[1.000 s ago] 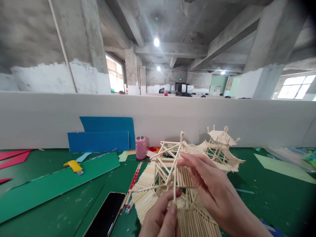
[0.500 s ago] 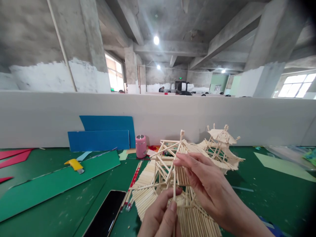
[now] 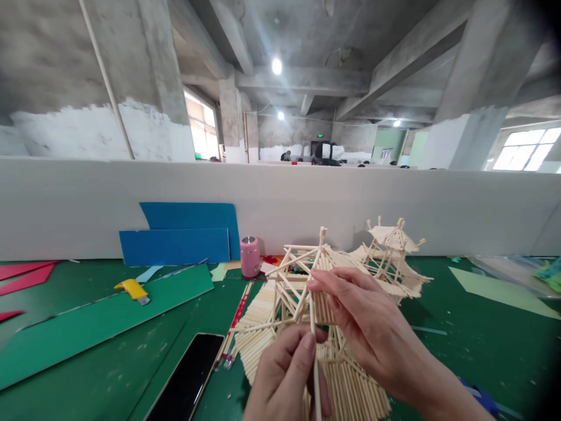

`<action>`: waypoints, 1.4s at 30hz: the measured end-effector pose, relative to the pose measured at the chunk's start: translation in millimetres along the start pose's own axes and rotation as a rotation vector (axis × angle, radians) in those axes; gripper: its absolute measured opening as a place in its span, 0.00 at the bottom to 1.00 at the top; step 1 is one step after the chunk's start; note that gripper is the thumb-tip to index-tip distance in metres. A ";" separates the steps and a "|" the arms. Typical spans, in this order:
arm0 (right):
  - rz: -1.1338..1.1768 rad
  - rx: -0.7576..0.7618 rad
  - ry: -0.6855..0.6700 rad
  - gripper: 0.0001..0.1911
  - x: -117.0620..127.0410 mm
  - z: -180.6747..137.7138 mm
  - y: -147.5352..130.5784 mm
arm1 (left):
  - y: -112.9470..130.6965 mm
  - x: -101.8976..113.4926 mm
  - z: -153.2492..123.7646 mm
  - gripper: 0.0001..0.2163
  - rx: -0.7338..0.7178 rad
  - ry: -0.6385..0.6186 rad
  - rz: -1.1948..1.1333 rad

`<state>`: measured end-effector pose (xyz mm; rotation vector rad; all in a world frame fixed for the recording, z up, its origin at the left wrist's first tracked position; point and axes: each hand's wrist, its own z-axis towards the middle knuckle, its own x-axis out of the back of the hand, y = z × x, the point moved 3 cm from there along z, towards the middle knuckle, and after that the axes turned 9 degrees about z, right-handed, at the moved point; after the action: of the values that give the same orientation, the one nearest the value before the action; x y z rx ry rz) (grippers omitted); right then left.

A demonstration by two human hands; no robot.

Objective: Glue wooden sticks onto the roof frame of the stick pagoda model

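A pavilion model (image 3: 350, 380) built of thin wooden sticks stands in front of me, with a partly open frame of sticks on the left of its upper roof. My left hand (image 3: 289, 368) is closed, pinching a long wooden stick (image 3: 317, 386) between thumb and fingers; the stick runs up in front of the model. My right hand (image 3: 363, 310) reaches over the roof from the right, fingers together, and its fingertips close on the upper end of the same stick. The right thumb is mostly hidden. Behind stands a smaller tiered part (image 3: 397, 251) of sticks.
A phone (image 3: 186, 380) and bundled sticks in red-marked wrapping (image 3: 239, 316) lie left of the model. Beyond are a pink flask (image 3: 249, 257), a yellow cutter (image 3: 132, 289) on a green board (image 3: 170, 298), and blue boards (image 3: 175, 247) against a white partition (image 3: 70, 204).
The left hand has shifted its pinch up along the stick, and more of the stick shows below the thumb. The right hand has hardly moved.
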<state>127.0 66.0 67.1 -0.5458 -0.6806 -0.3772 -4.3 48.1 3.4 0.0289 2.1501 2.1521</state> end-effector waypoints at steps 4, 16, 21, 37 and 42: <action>-0.014 -0.017 -0.008 0.27 -0.7 -1.1 1.0 | -2.8 -3.1 7.0 0.15 0.045 -0.047 -0.003; 0.018 -0.080 0.126 0.21 3.3 -2.9 7.9 | -6.2 -4.6 8.5 0.16 0.074 -0.029 -0.045; 0.018 -0.085 0.140 0.21 4.5 -4.6 8.7 | -5.7 -5.3 8.8 0.17 0.129 -0.029 -0.094; 0.028 -0.012 0.024 0.24 -0.4 0.4 0.1 | -11.6 -3.7 10.7 0.17 0.116 -0.070 -0.117; 0.021 -0.012 0.022 0.25 -0.5 0.1 1.3 | -7.5 -4.8 10.6 0.15 0.083 -0.050 -0.134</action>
<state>127.2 67.1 66.3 -0.5591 -0.6509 -0.3677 1.8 58.2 -3.7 -0.0534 2.1469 1.9687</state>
